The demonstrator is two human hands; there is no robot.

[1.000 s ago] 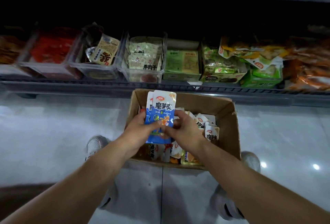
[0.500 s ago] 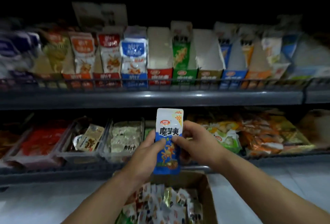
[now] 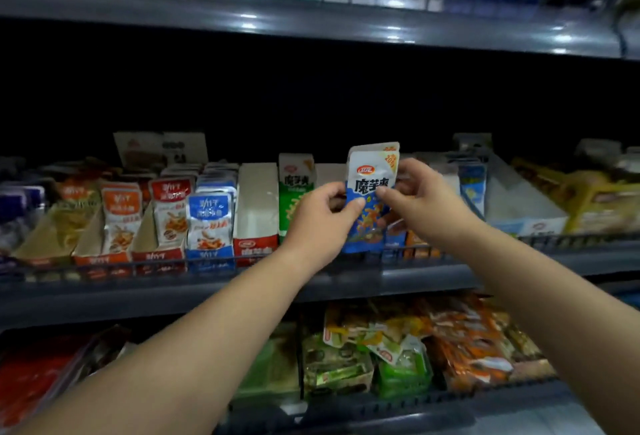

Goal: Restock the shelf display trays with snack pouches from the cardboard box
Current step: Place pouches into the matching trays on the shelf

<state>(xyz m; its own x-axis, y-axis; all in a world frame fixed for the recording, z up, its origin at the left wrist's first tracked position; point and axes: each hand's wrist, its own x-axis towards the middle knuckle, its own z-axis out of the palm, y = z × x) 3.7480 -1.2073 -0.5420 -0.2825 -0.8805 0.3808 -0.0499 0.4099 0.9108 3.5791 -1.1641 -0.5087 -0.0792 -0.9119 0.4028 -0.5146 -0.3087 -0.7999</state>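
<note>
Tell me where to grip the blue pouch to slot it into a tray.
Pinch the blue pouch by its flat side edges around mid-height, as the left hand and right hand do now. It stands upright, so its bottom edge stays free to go in first.

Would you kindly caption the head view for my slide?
Both hands, left hand and right hand, hold a blue snack pouch upright before the shelf trays.

Shop: stocked snack shelves (image 3: 311, 282)
</note>
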